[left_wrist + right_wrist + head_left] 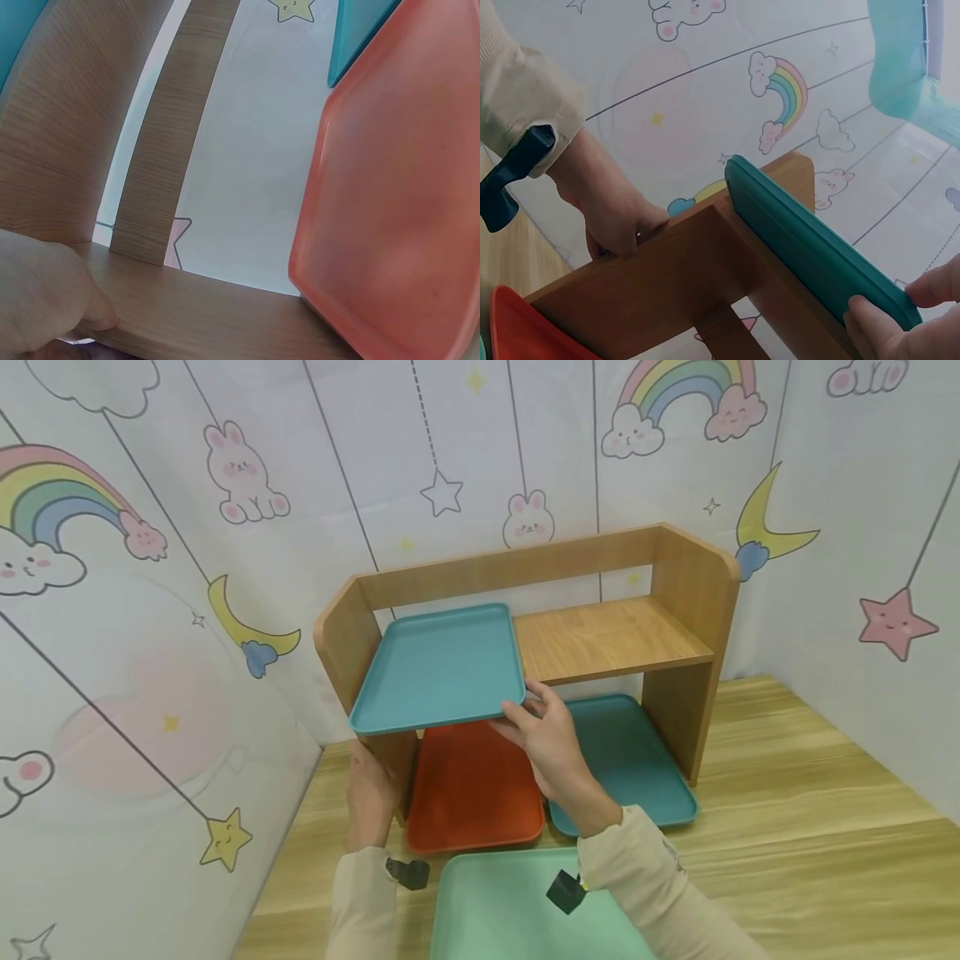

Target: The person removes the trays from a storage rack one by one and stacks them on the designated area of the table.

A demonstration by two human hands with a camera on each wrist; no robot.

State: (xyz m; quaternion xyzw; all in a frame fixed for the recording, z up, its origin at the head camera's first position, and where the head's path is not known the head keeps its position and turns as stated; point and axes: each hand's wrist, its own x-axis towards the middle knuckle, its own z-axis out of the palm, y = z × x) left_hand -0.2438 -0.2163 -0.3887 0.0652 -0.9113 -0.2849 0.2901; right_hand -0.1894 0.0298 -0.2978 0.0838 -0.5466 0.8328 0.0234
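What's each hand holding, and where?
Right hand pinches the upper teal tray at its near right corner; left hand grips the shelf's left panel by its front edge.

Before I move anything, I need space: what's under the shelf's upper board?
A red tray, with a teal tray to its right; in the head view, the right hand partly covers both.

Upper tray (442, 668) over shelf (611, 639), left half; front tray (510, 906) before.

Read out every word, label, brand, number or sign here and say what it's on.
No readable text: upper teal tray, lower teal tray, orange-red tray, mint-green tray and wooden shelf look plain.
Wall covering: drawings only.
Right sleeve: a small dark mark, too blurred to read.
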